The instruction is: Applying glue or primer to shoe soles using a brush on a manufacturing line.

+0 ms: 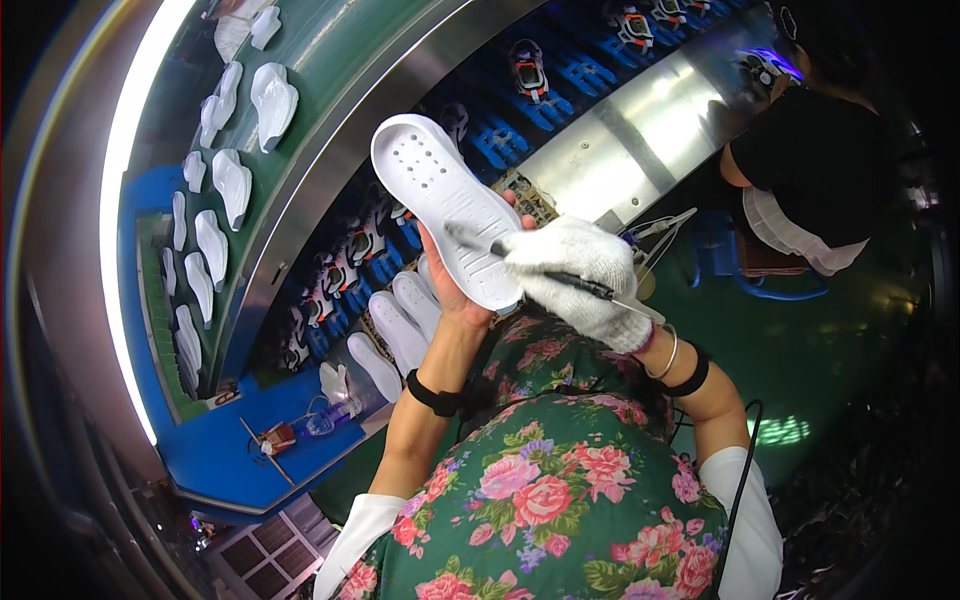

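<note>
A white shoe sole [425,185] with small holes at its far end is tilted up in front of me. My bare left hand [450,285] holds it from beneath, its fingertips showing at the sole's right edge. In a white knit glove, my right hand [580,270] closes around a thin dark-handled brush [470,238]. The brush's blurred tip lies over the lower middle of the sole; I cannot tell whether it touches. Several more white soles [395,325] stand beyond my left forearm.
At the left, a green conveyor belt [330,60] carries several white soles. A blue table [215,455] holds a clear bottle [325,420] and a small brown container [278,437]. Shoes sit on blue racks [585,75] beside a metal panel. Another person [805,150] sits at the right.
</note>
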